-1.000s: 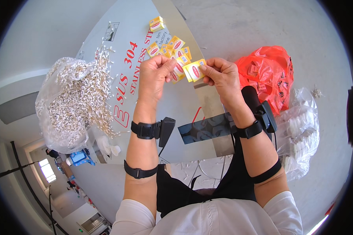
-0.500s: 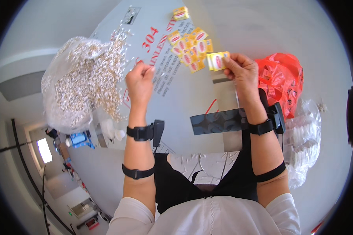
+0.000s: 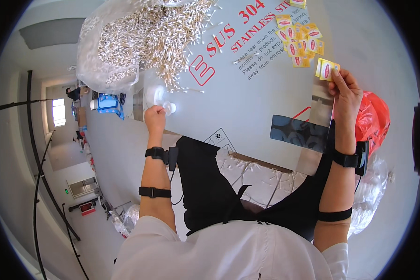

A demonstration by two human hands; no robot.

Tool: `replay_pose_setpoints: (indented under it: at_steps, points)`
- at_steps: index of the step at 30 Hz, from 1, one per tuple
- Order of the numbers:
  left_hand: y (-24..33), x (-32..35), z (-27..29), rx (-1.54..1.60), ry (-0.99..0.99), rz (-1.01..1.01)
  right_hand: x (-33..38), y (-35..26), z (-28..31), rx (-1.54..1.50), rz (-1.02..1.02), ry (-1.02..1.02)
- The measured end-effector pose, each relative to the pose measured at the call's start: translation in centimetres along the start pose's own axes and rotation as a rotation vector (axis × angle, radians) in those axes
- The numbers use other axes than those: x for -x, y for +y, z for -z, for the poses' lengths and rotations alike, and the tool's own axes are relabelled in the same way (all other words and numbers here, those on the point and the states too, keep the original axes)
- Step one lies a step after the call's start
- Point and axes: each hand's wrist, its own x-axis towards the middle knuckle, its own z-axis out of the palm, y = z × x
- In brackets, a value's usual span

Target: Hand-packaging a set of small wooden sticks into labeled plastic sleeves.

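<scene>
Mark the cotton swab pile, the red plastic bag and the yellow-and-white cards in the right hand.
Cotton swab pile [image 3: 142, 39]: head view, middle of the heap.
Red plastic bag [image 3: 374, 119]: head view, crumpled side.
Yellow-and-white cards [image 3: 326, 71]: head view, front card's face.

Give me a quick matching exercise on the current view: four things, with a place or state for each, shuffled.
1. Held packets
2. Cotton swabs
3. Left hand
4. Red bag

A. heaped, many inside a clear bag
B. right of the right hand
C. yellow and white, pinched between thumb and fingers
D. beside small white plastic pieces

Pairs: 1-C, 2-A, 3-D, 4-B
</scene>
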Motion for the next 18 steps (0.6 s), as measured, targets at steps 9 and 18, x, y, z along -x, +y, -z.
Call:
replay_pose_setpoints:
  at_steps: [9, 18]
  points:
    - [-0.2, -0.6, -2.3, -0.149, -0.009, -0.207, 0.1, -0.1, 0.1, -0.005, 0.003, 0.021]
    - [3.5, -0.6, 2.2, -0.099, 0.106, -0.209, 0.3, -2.3, -0.4, -0.037, -0.086, -0.003]
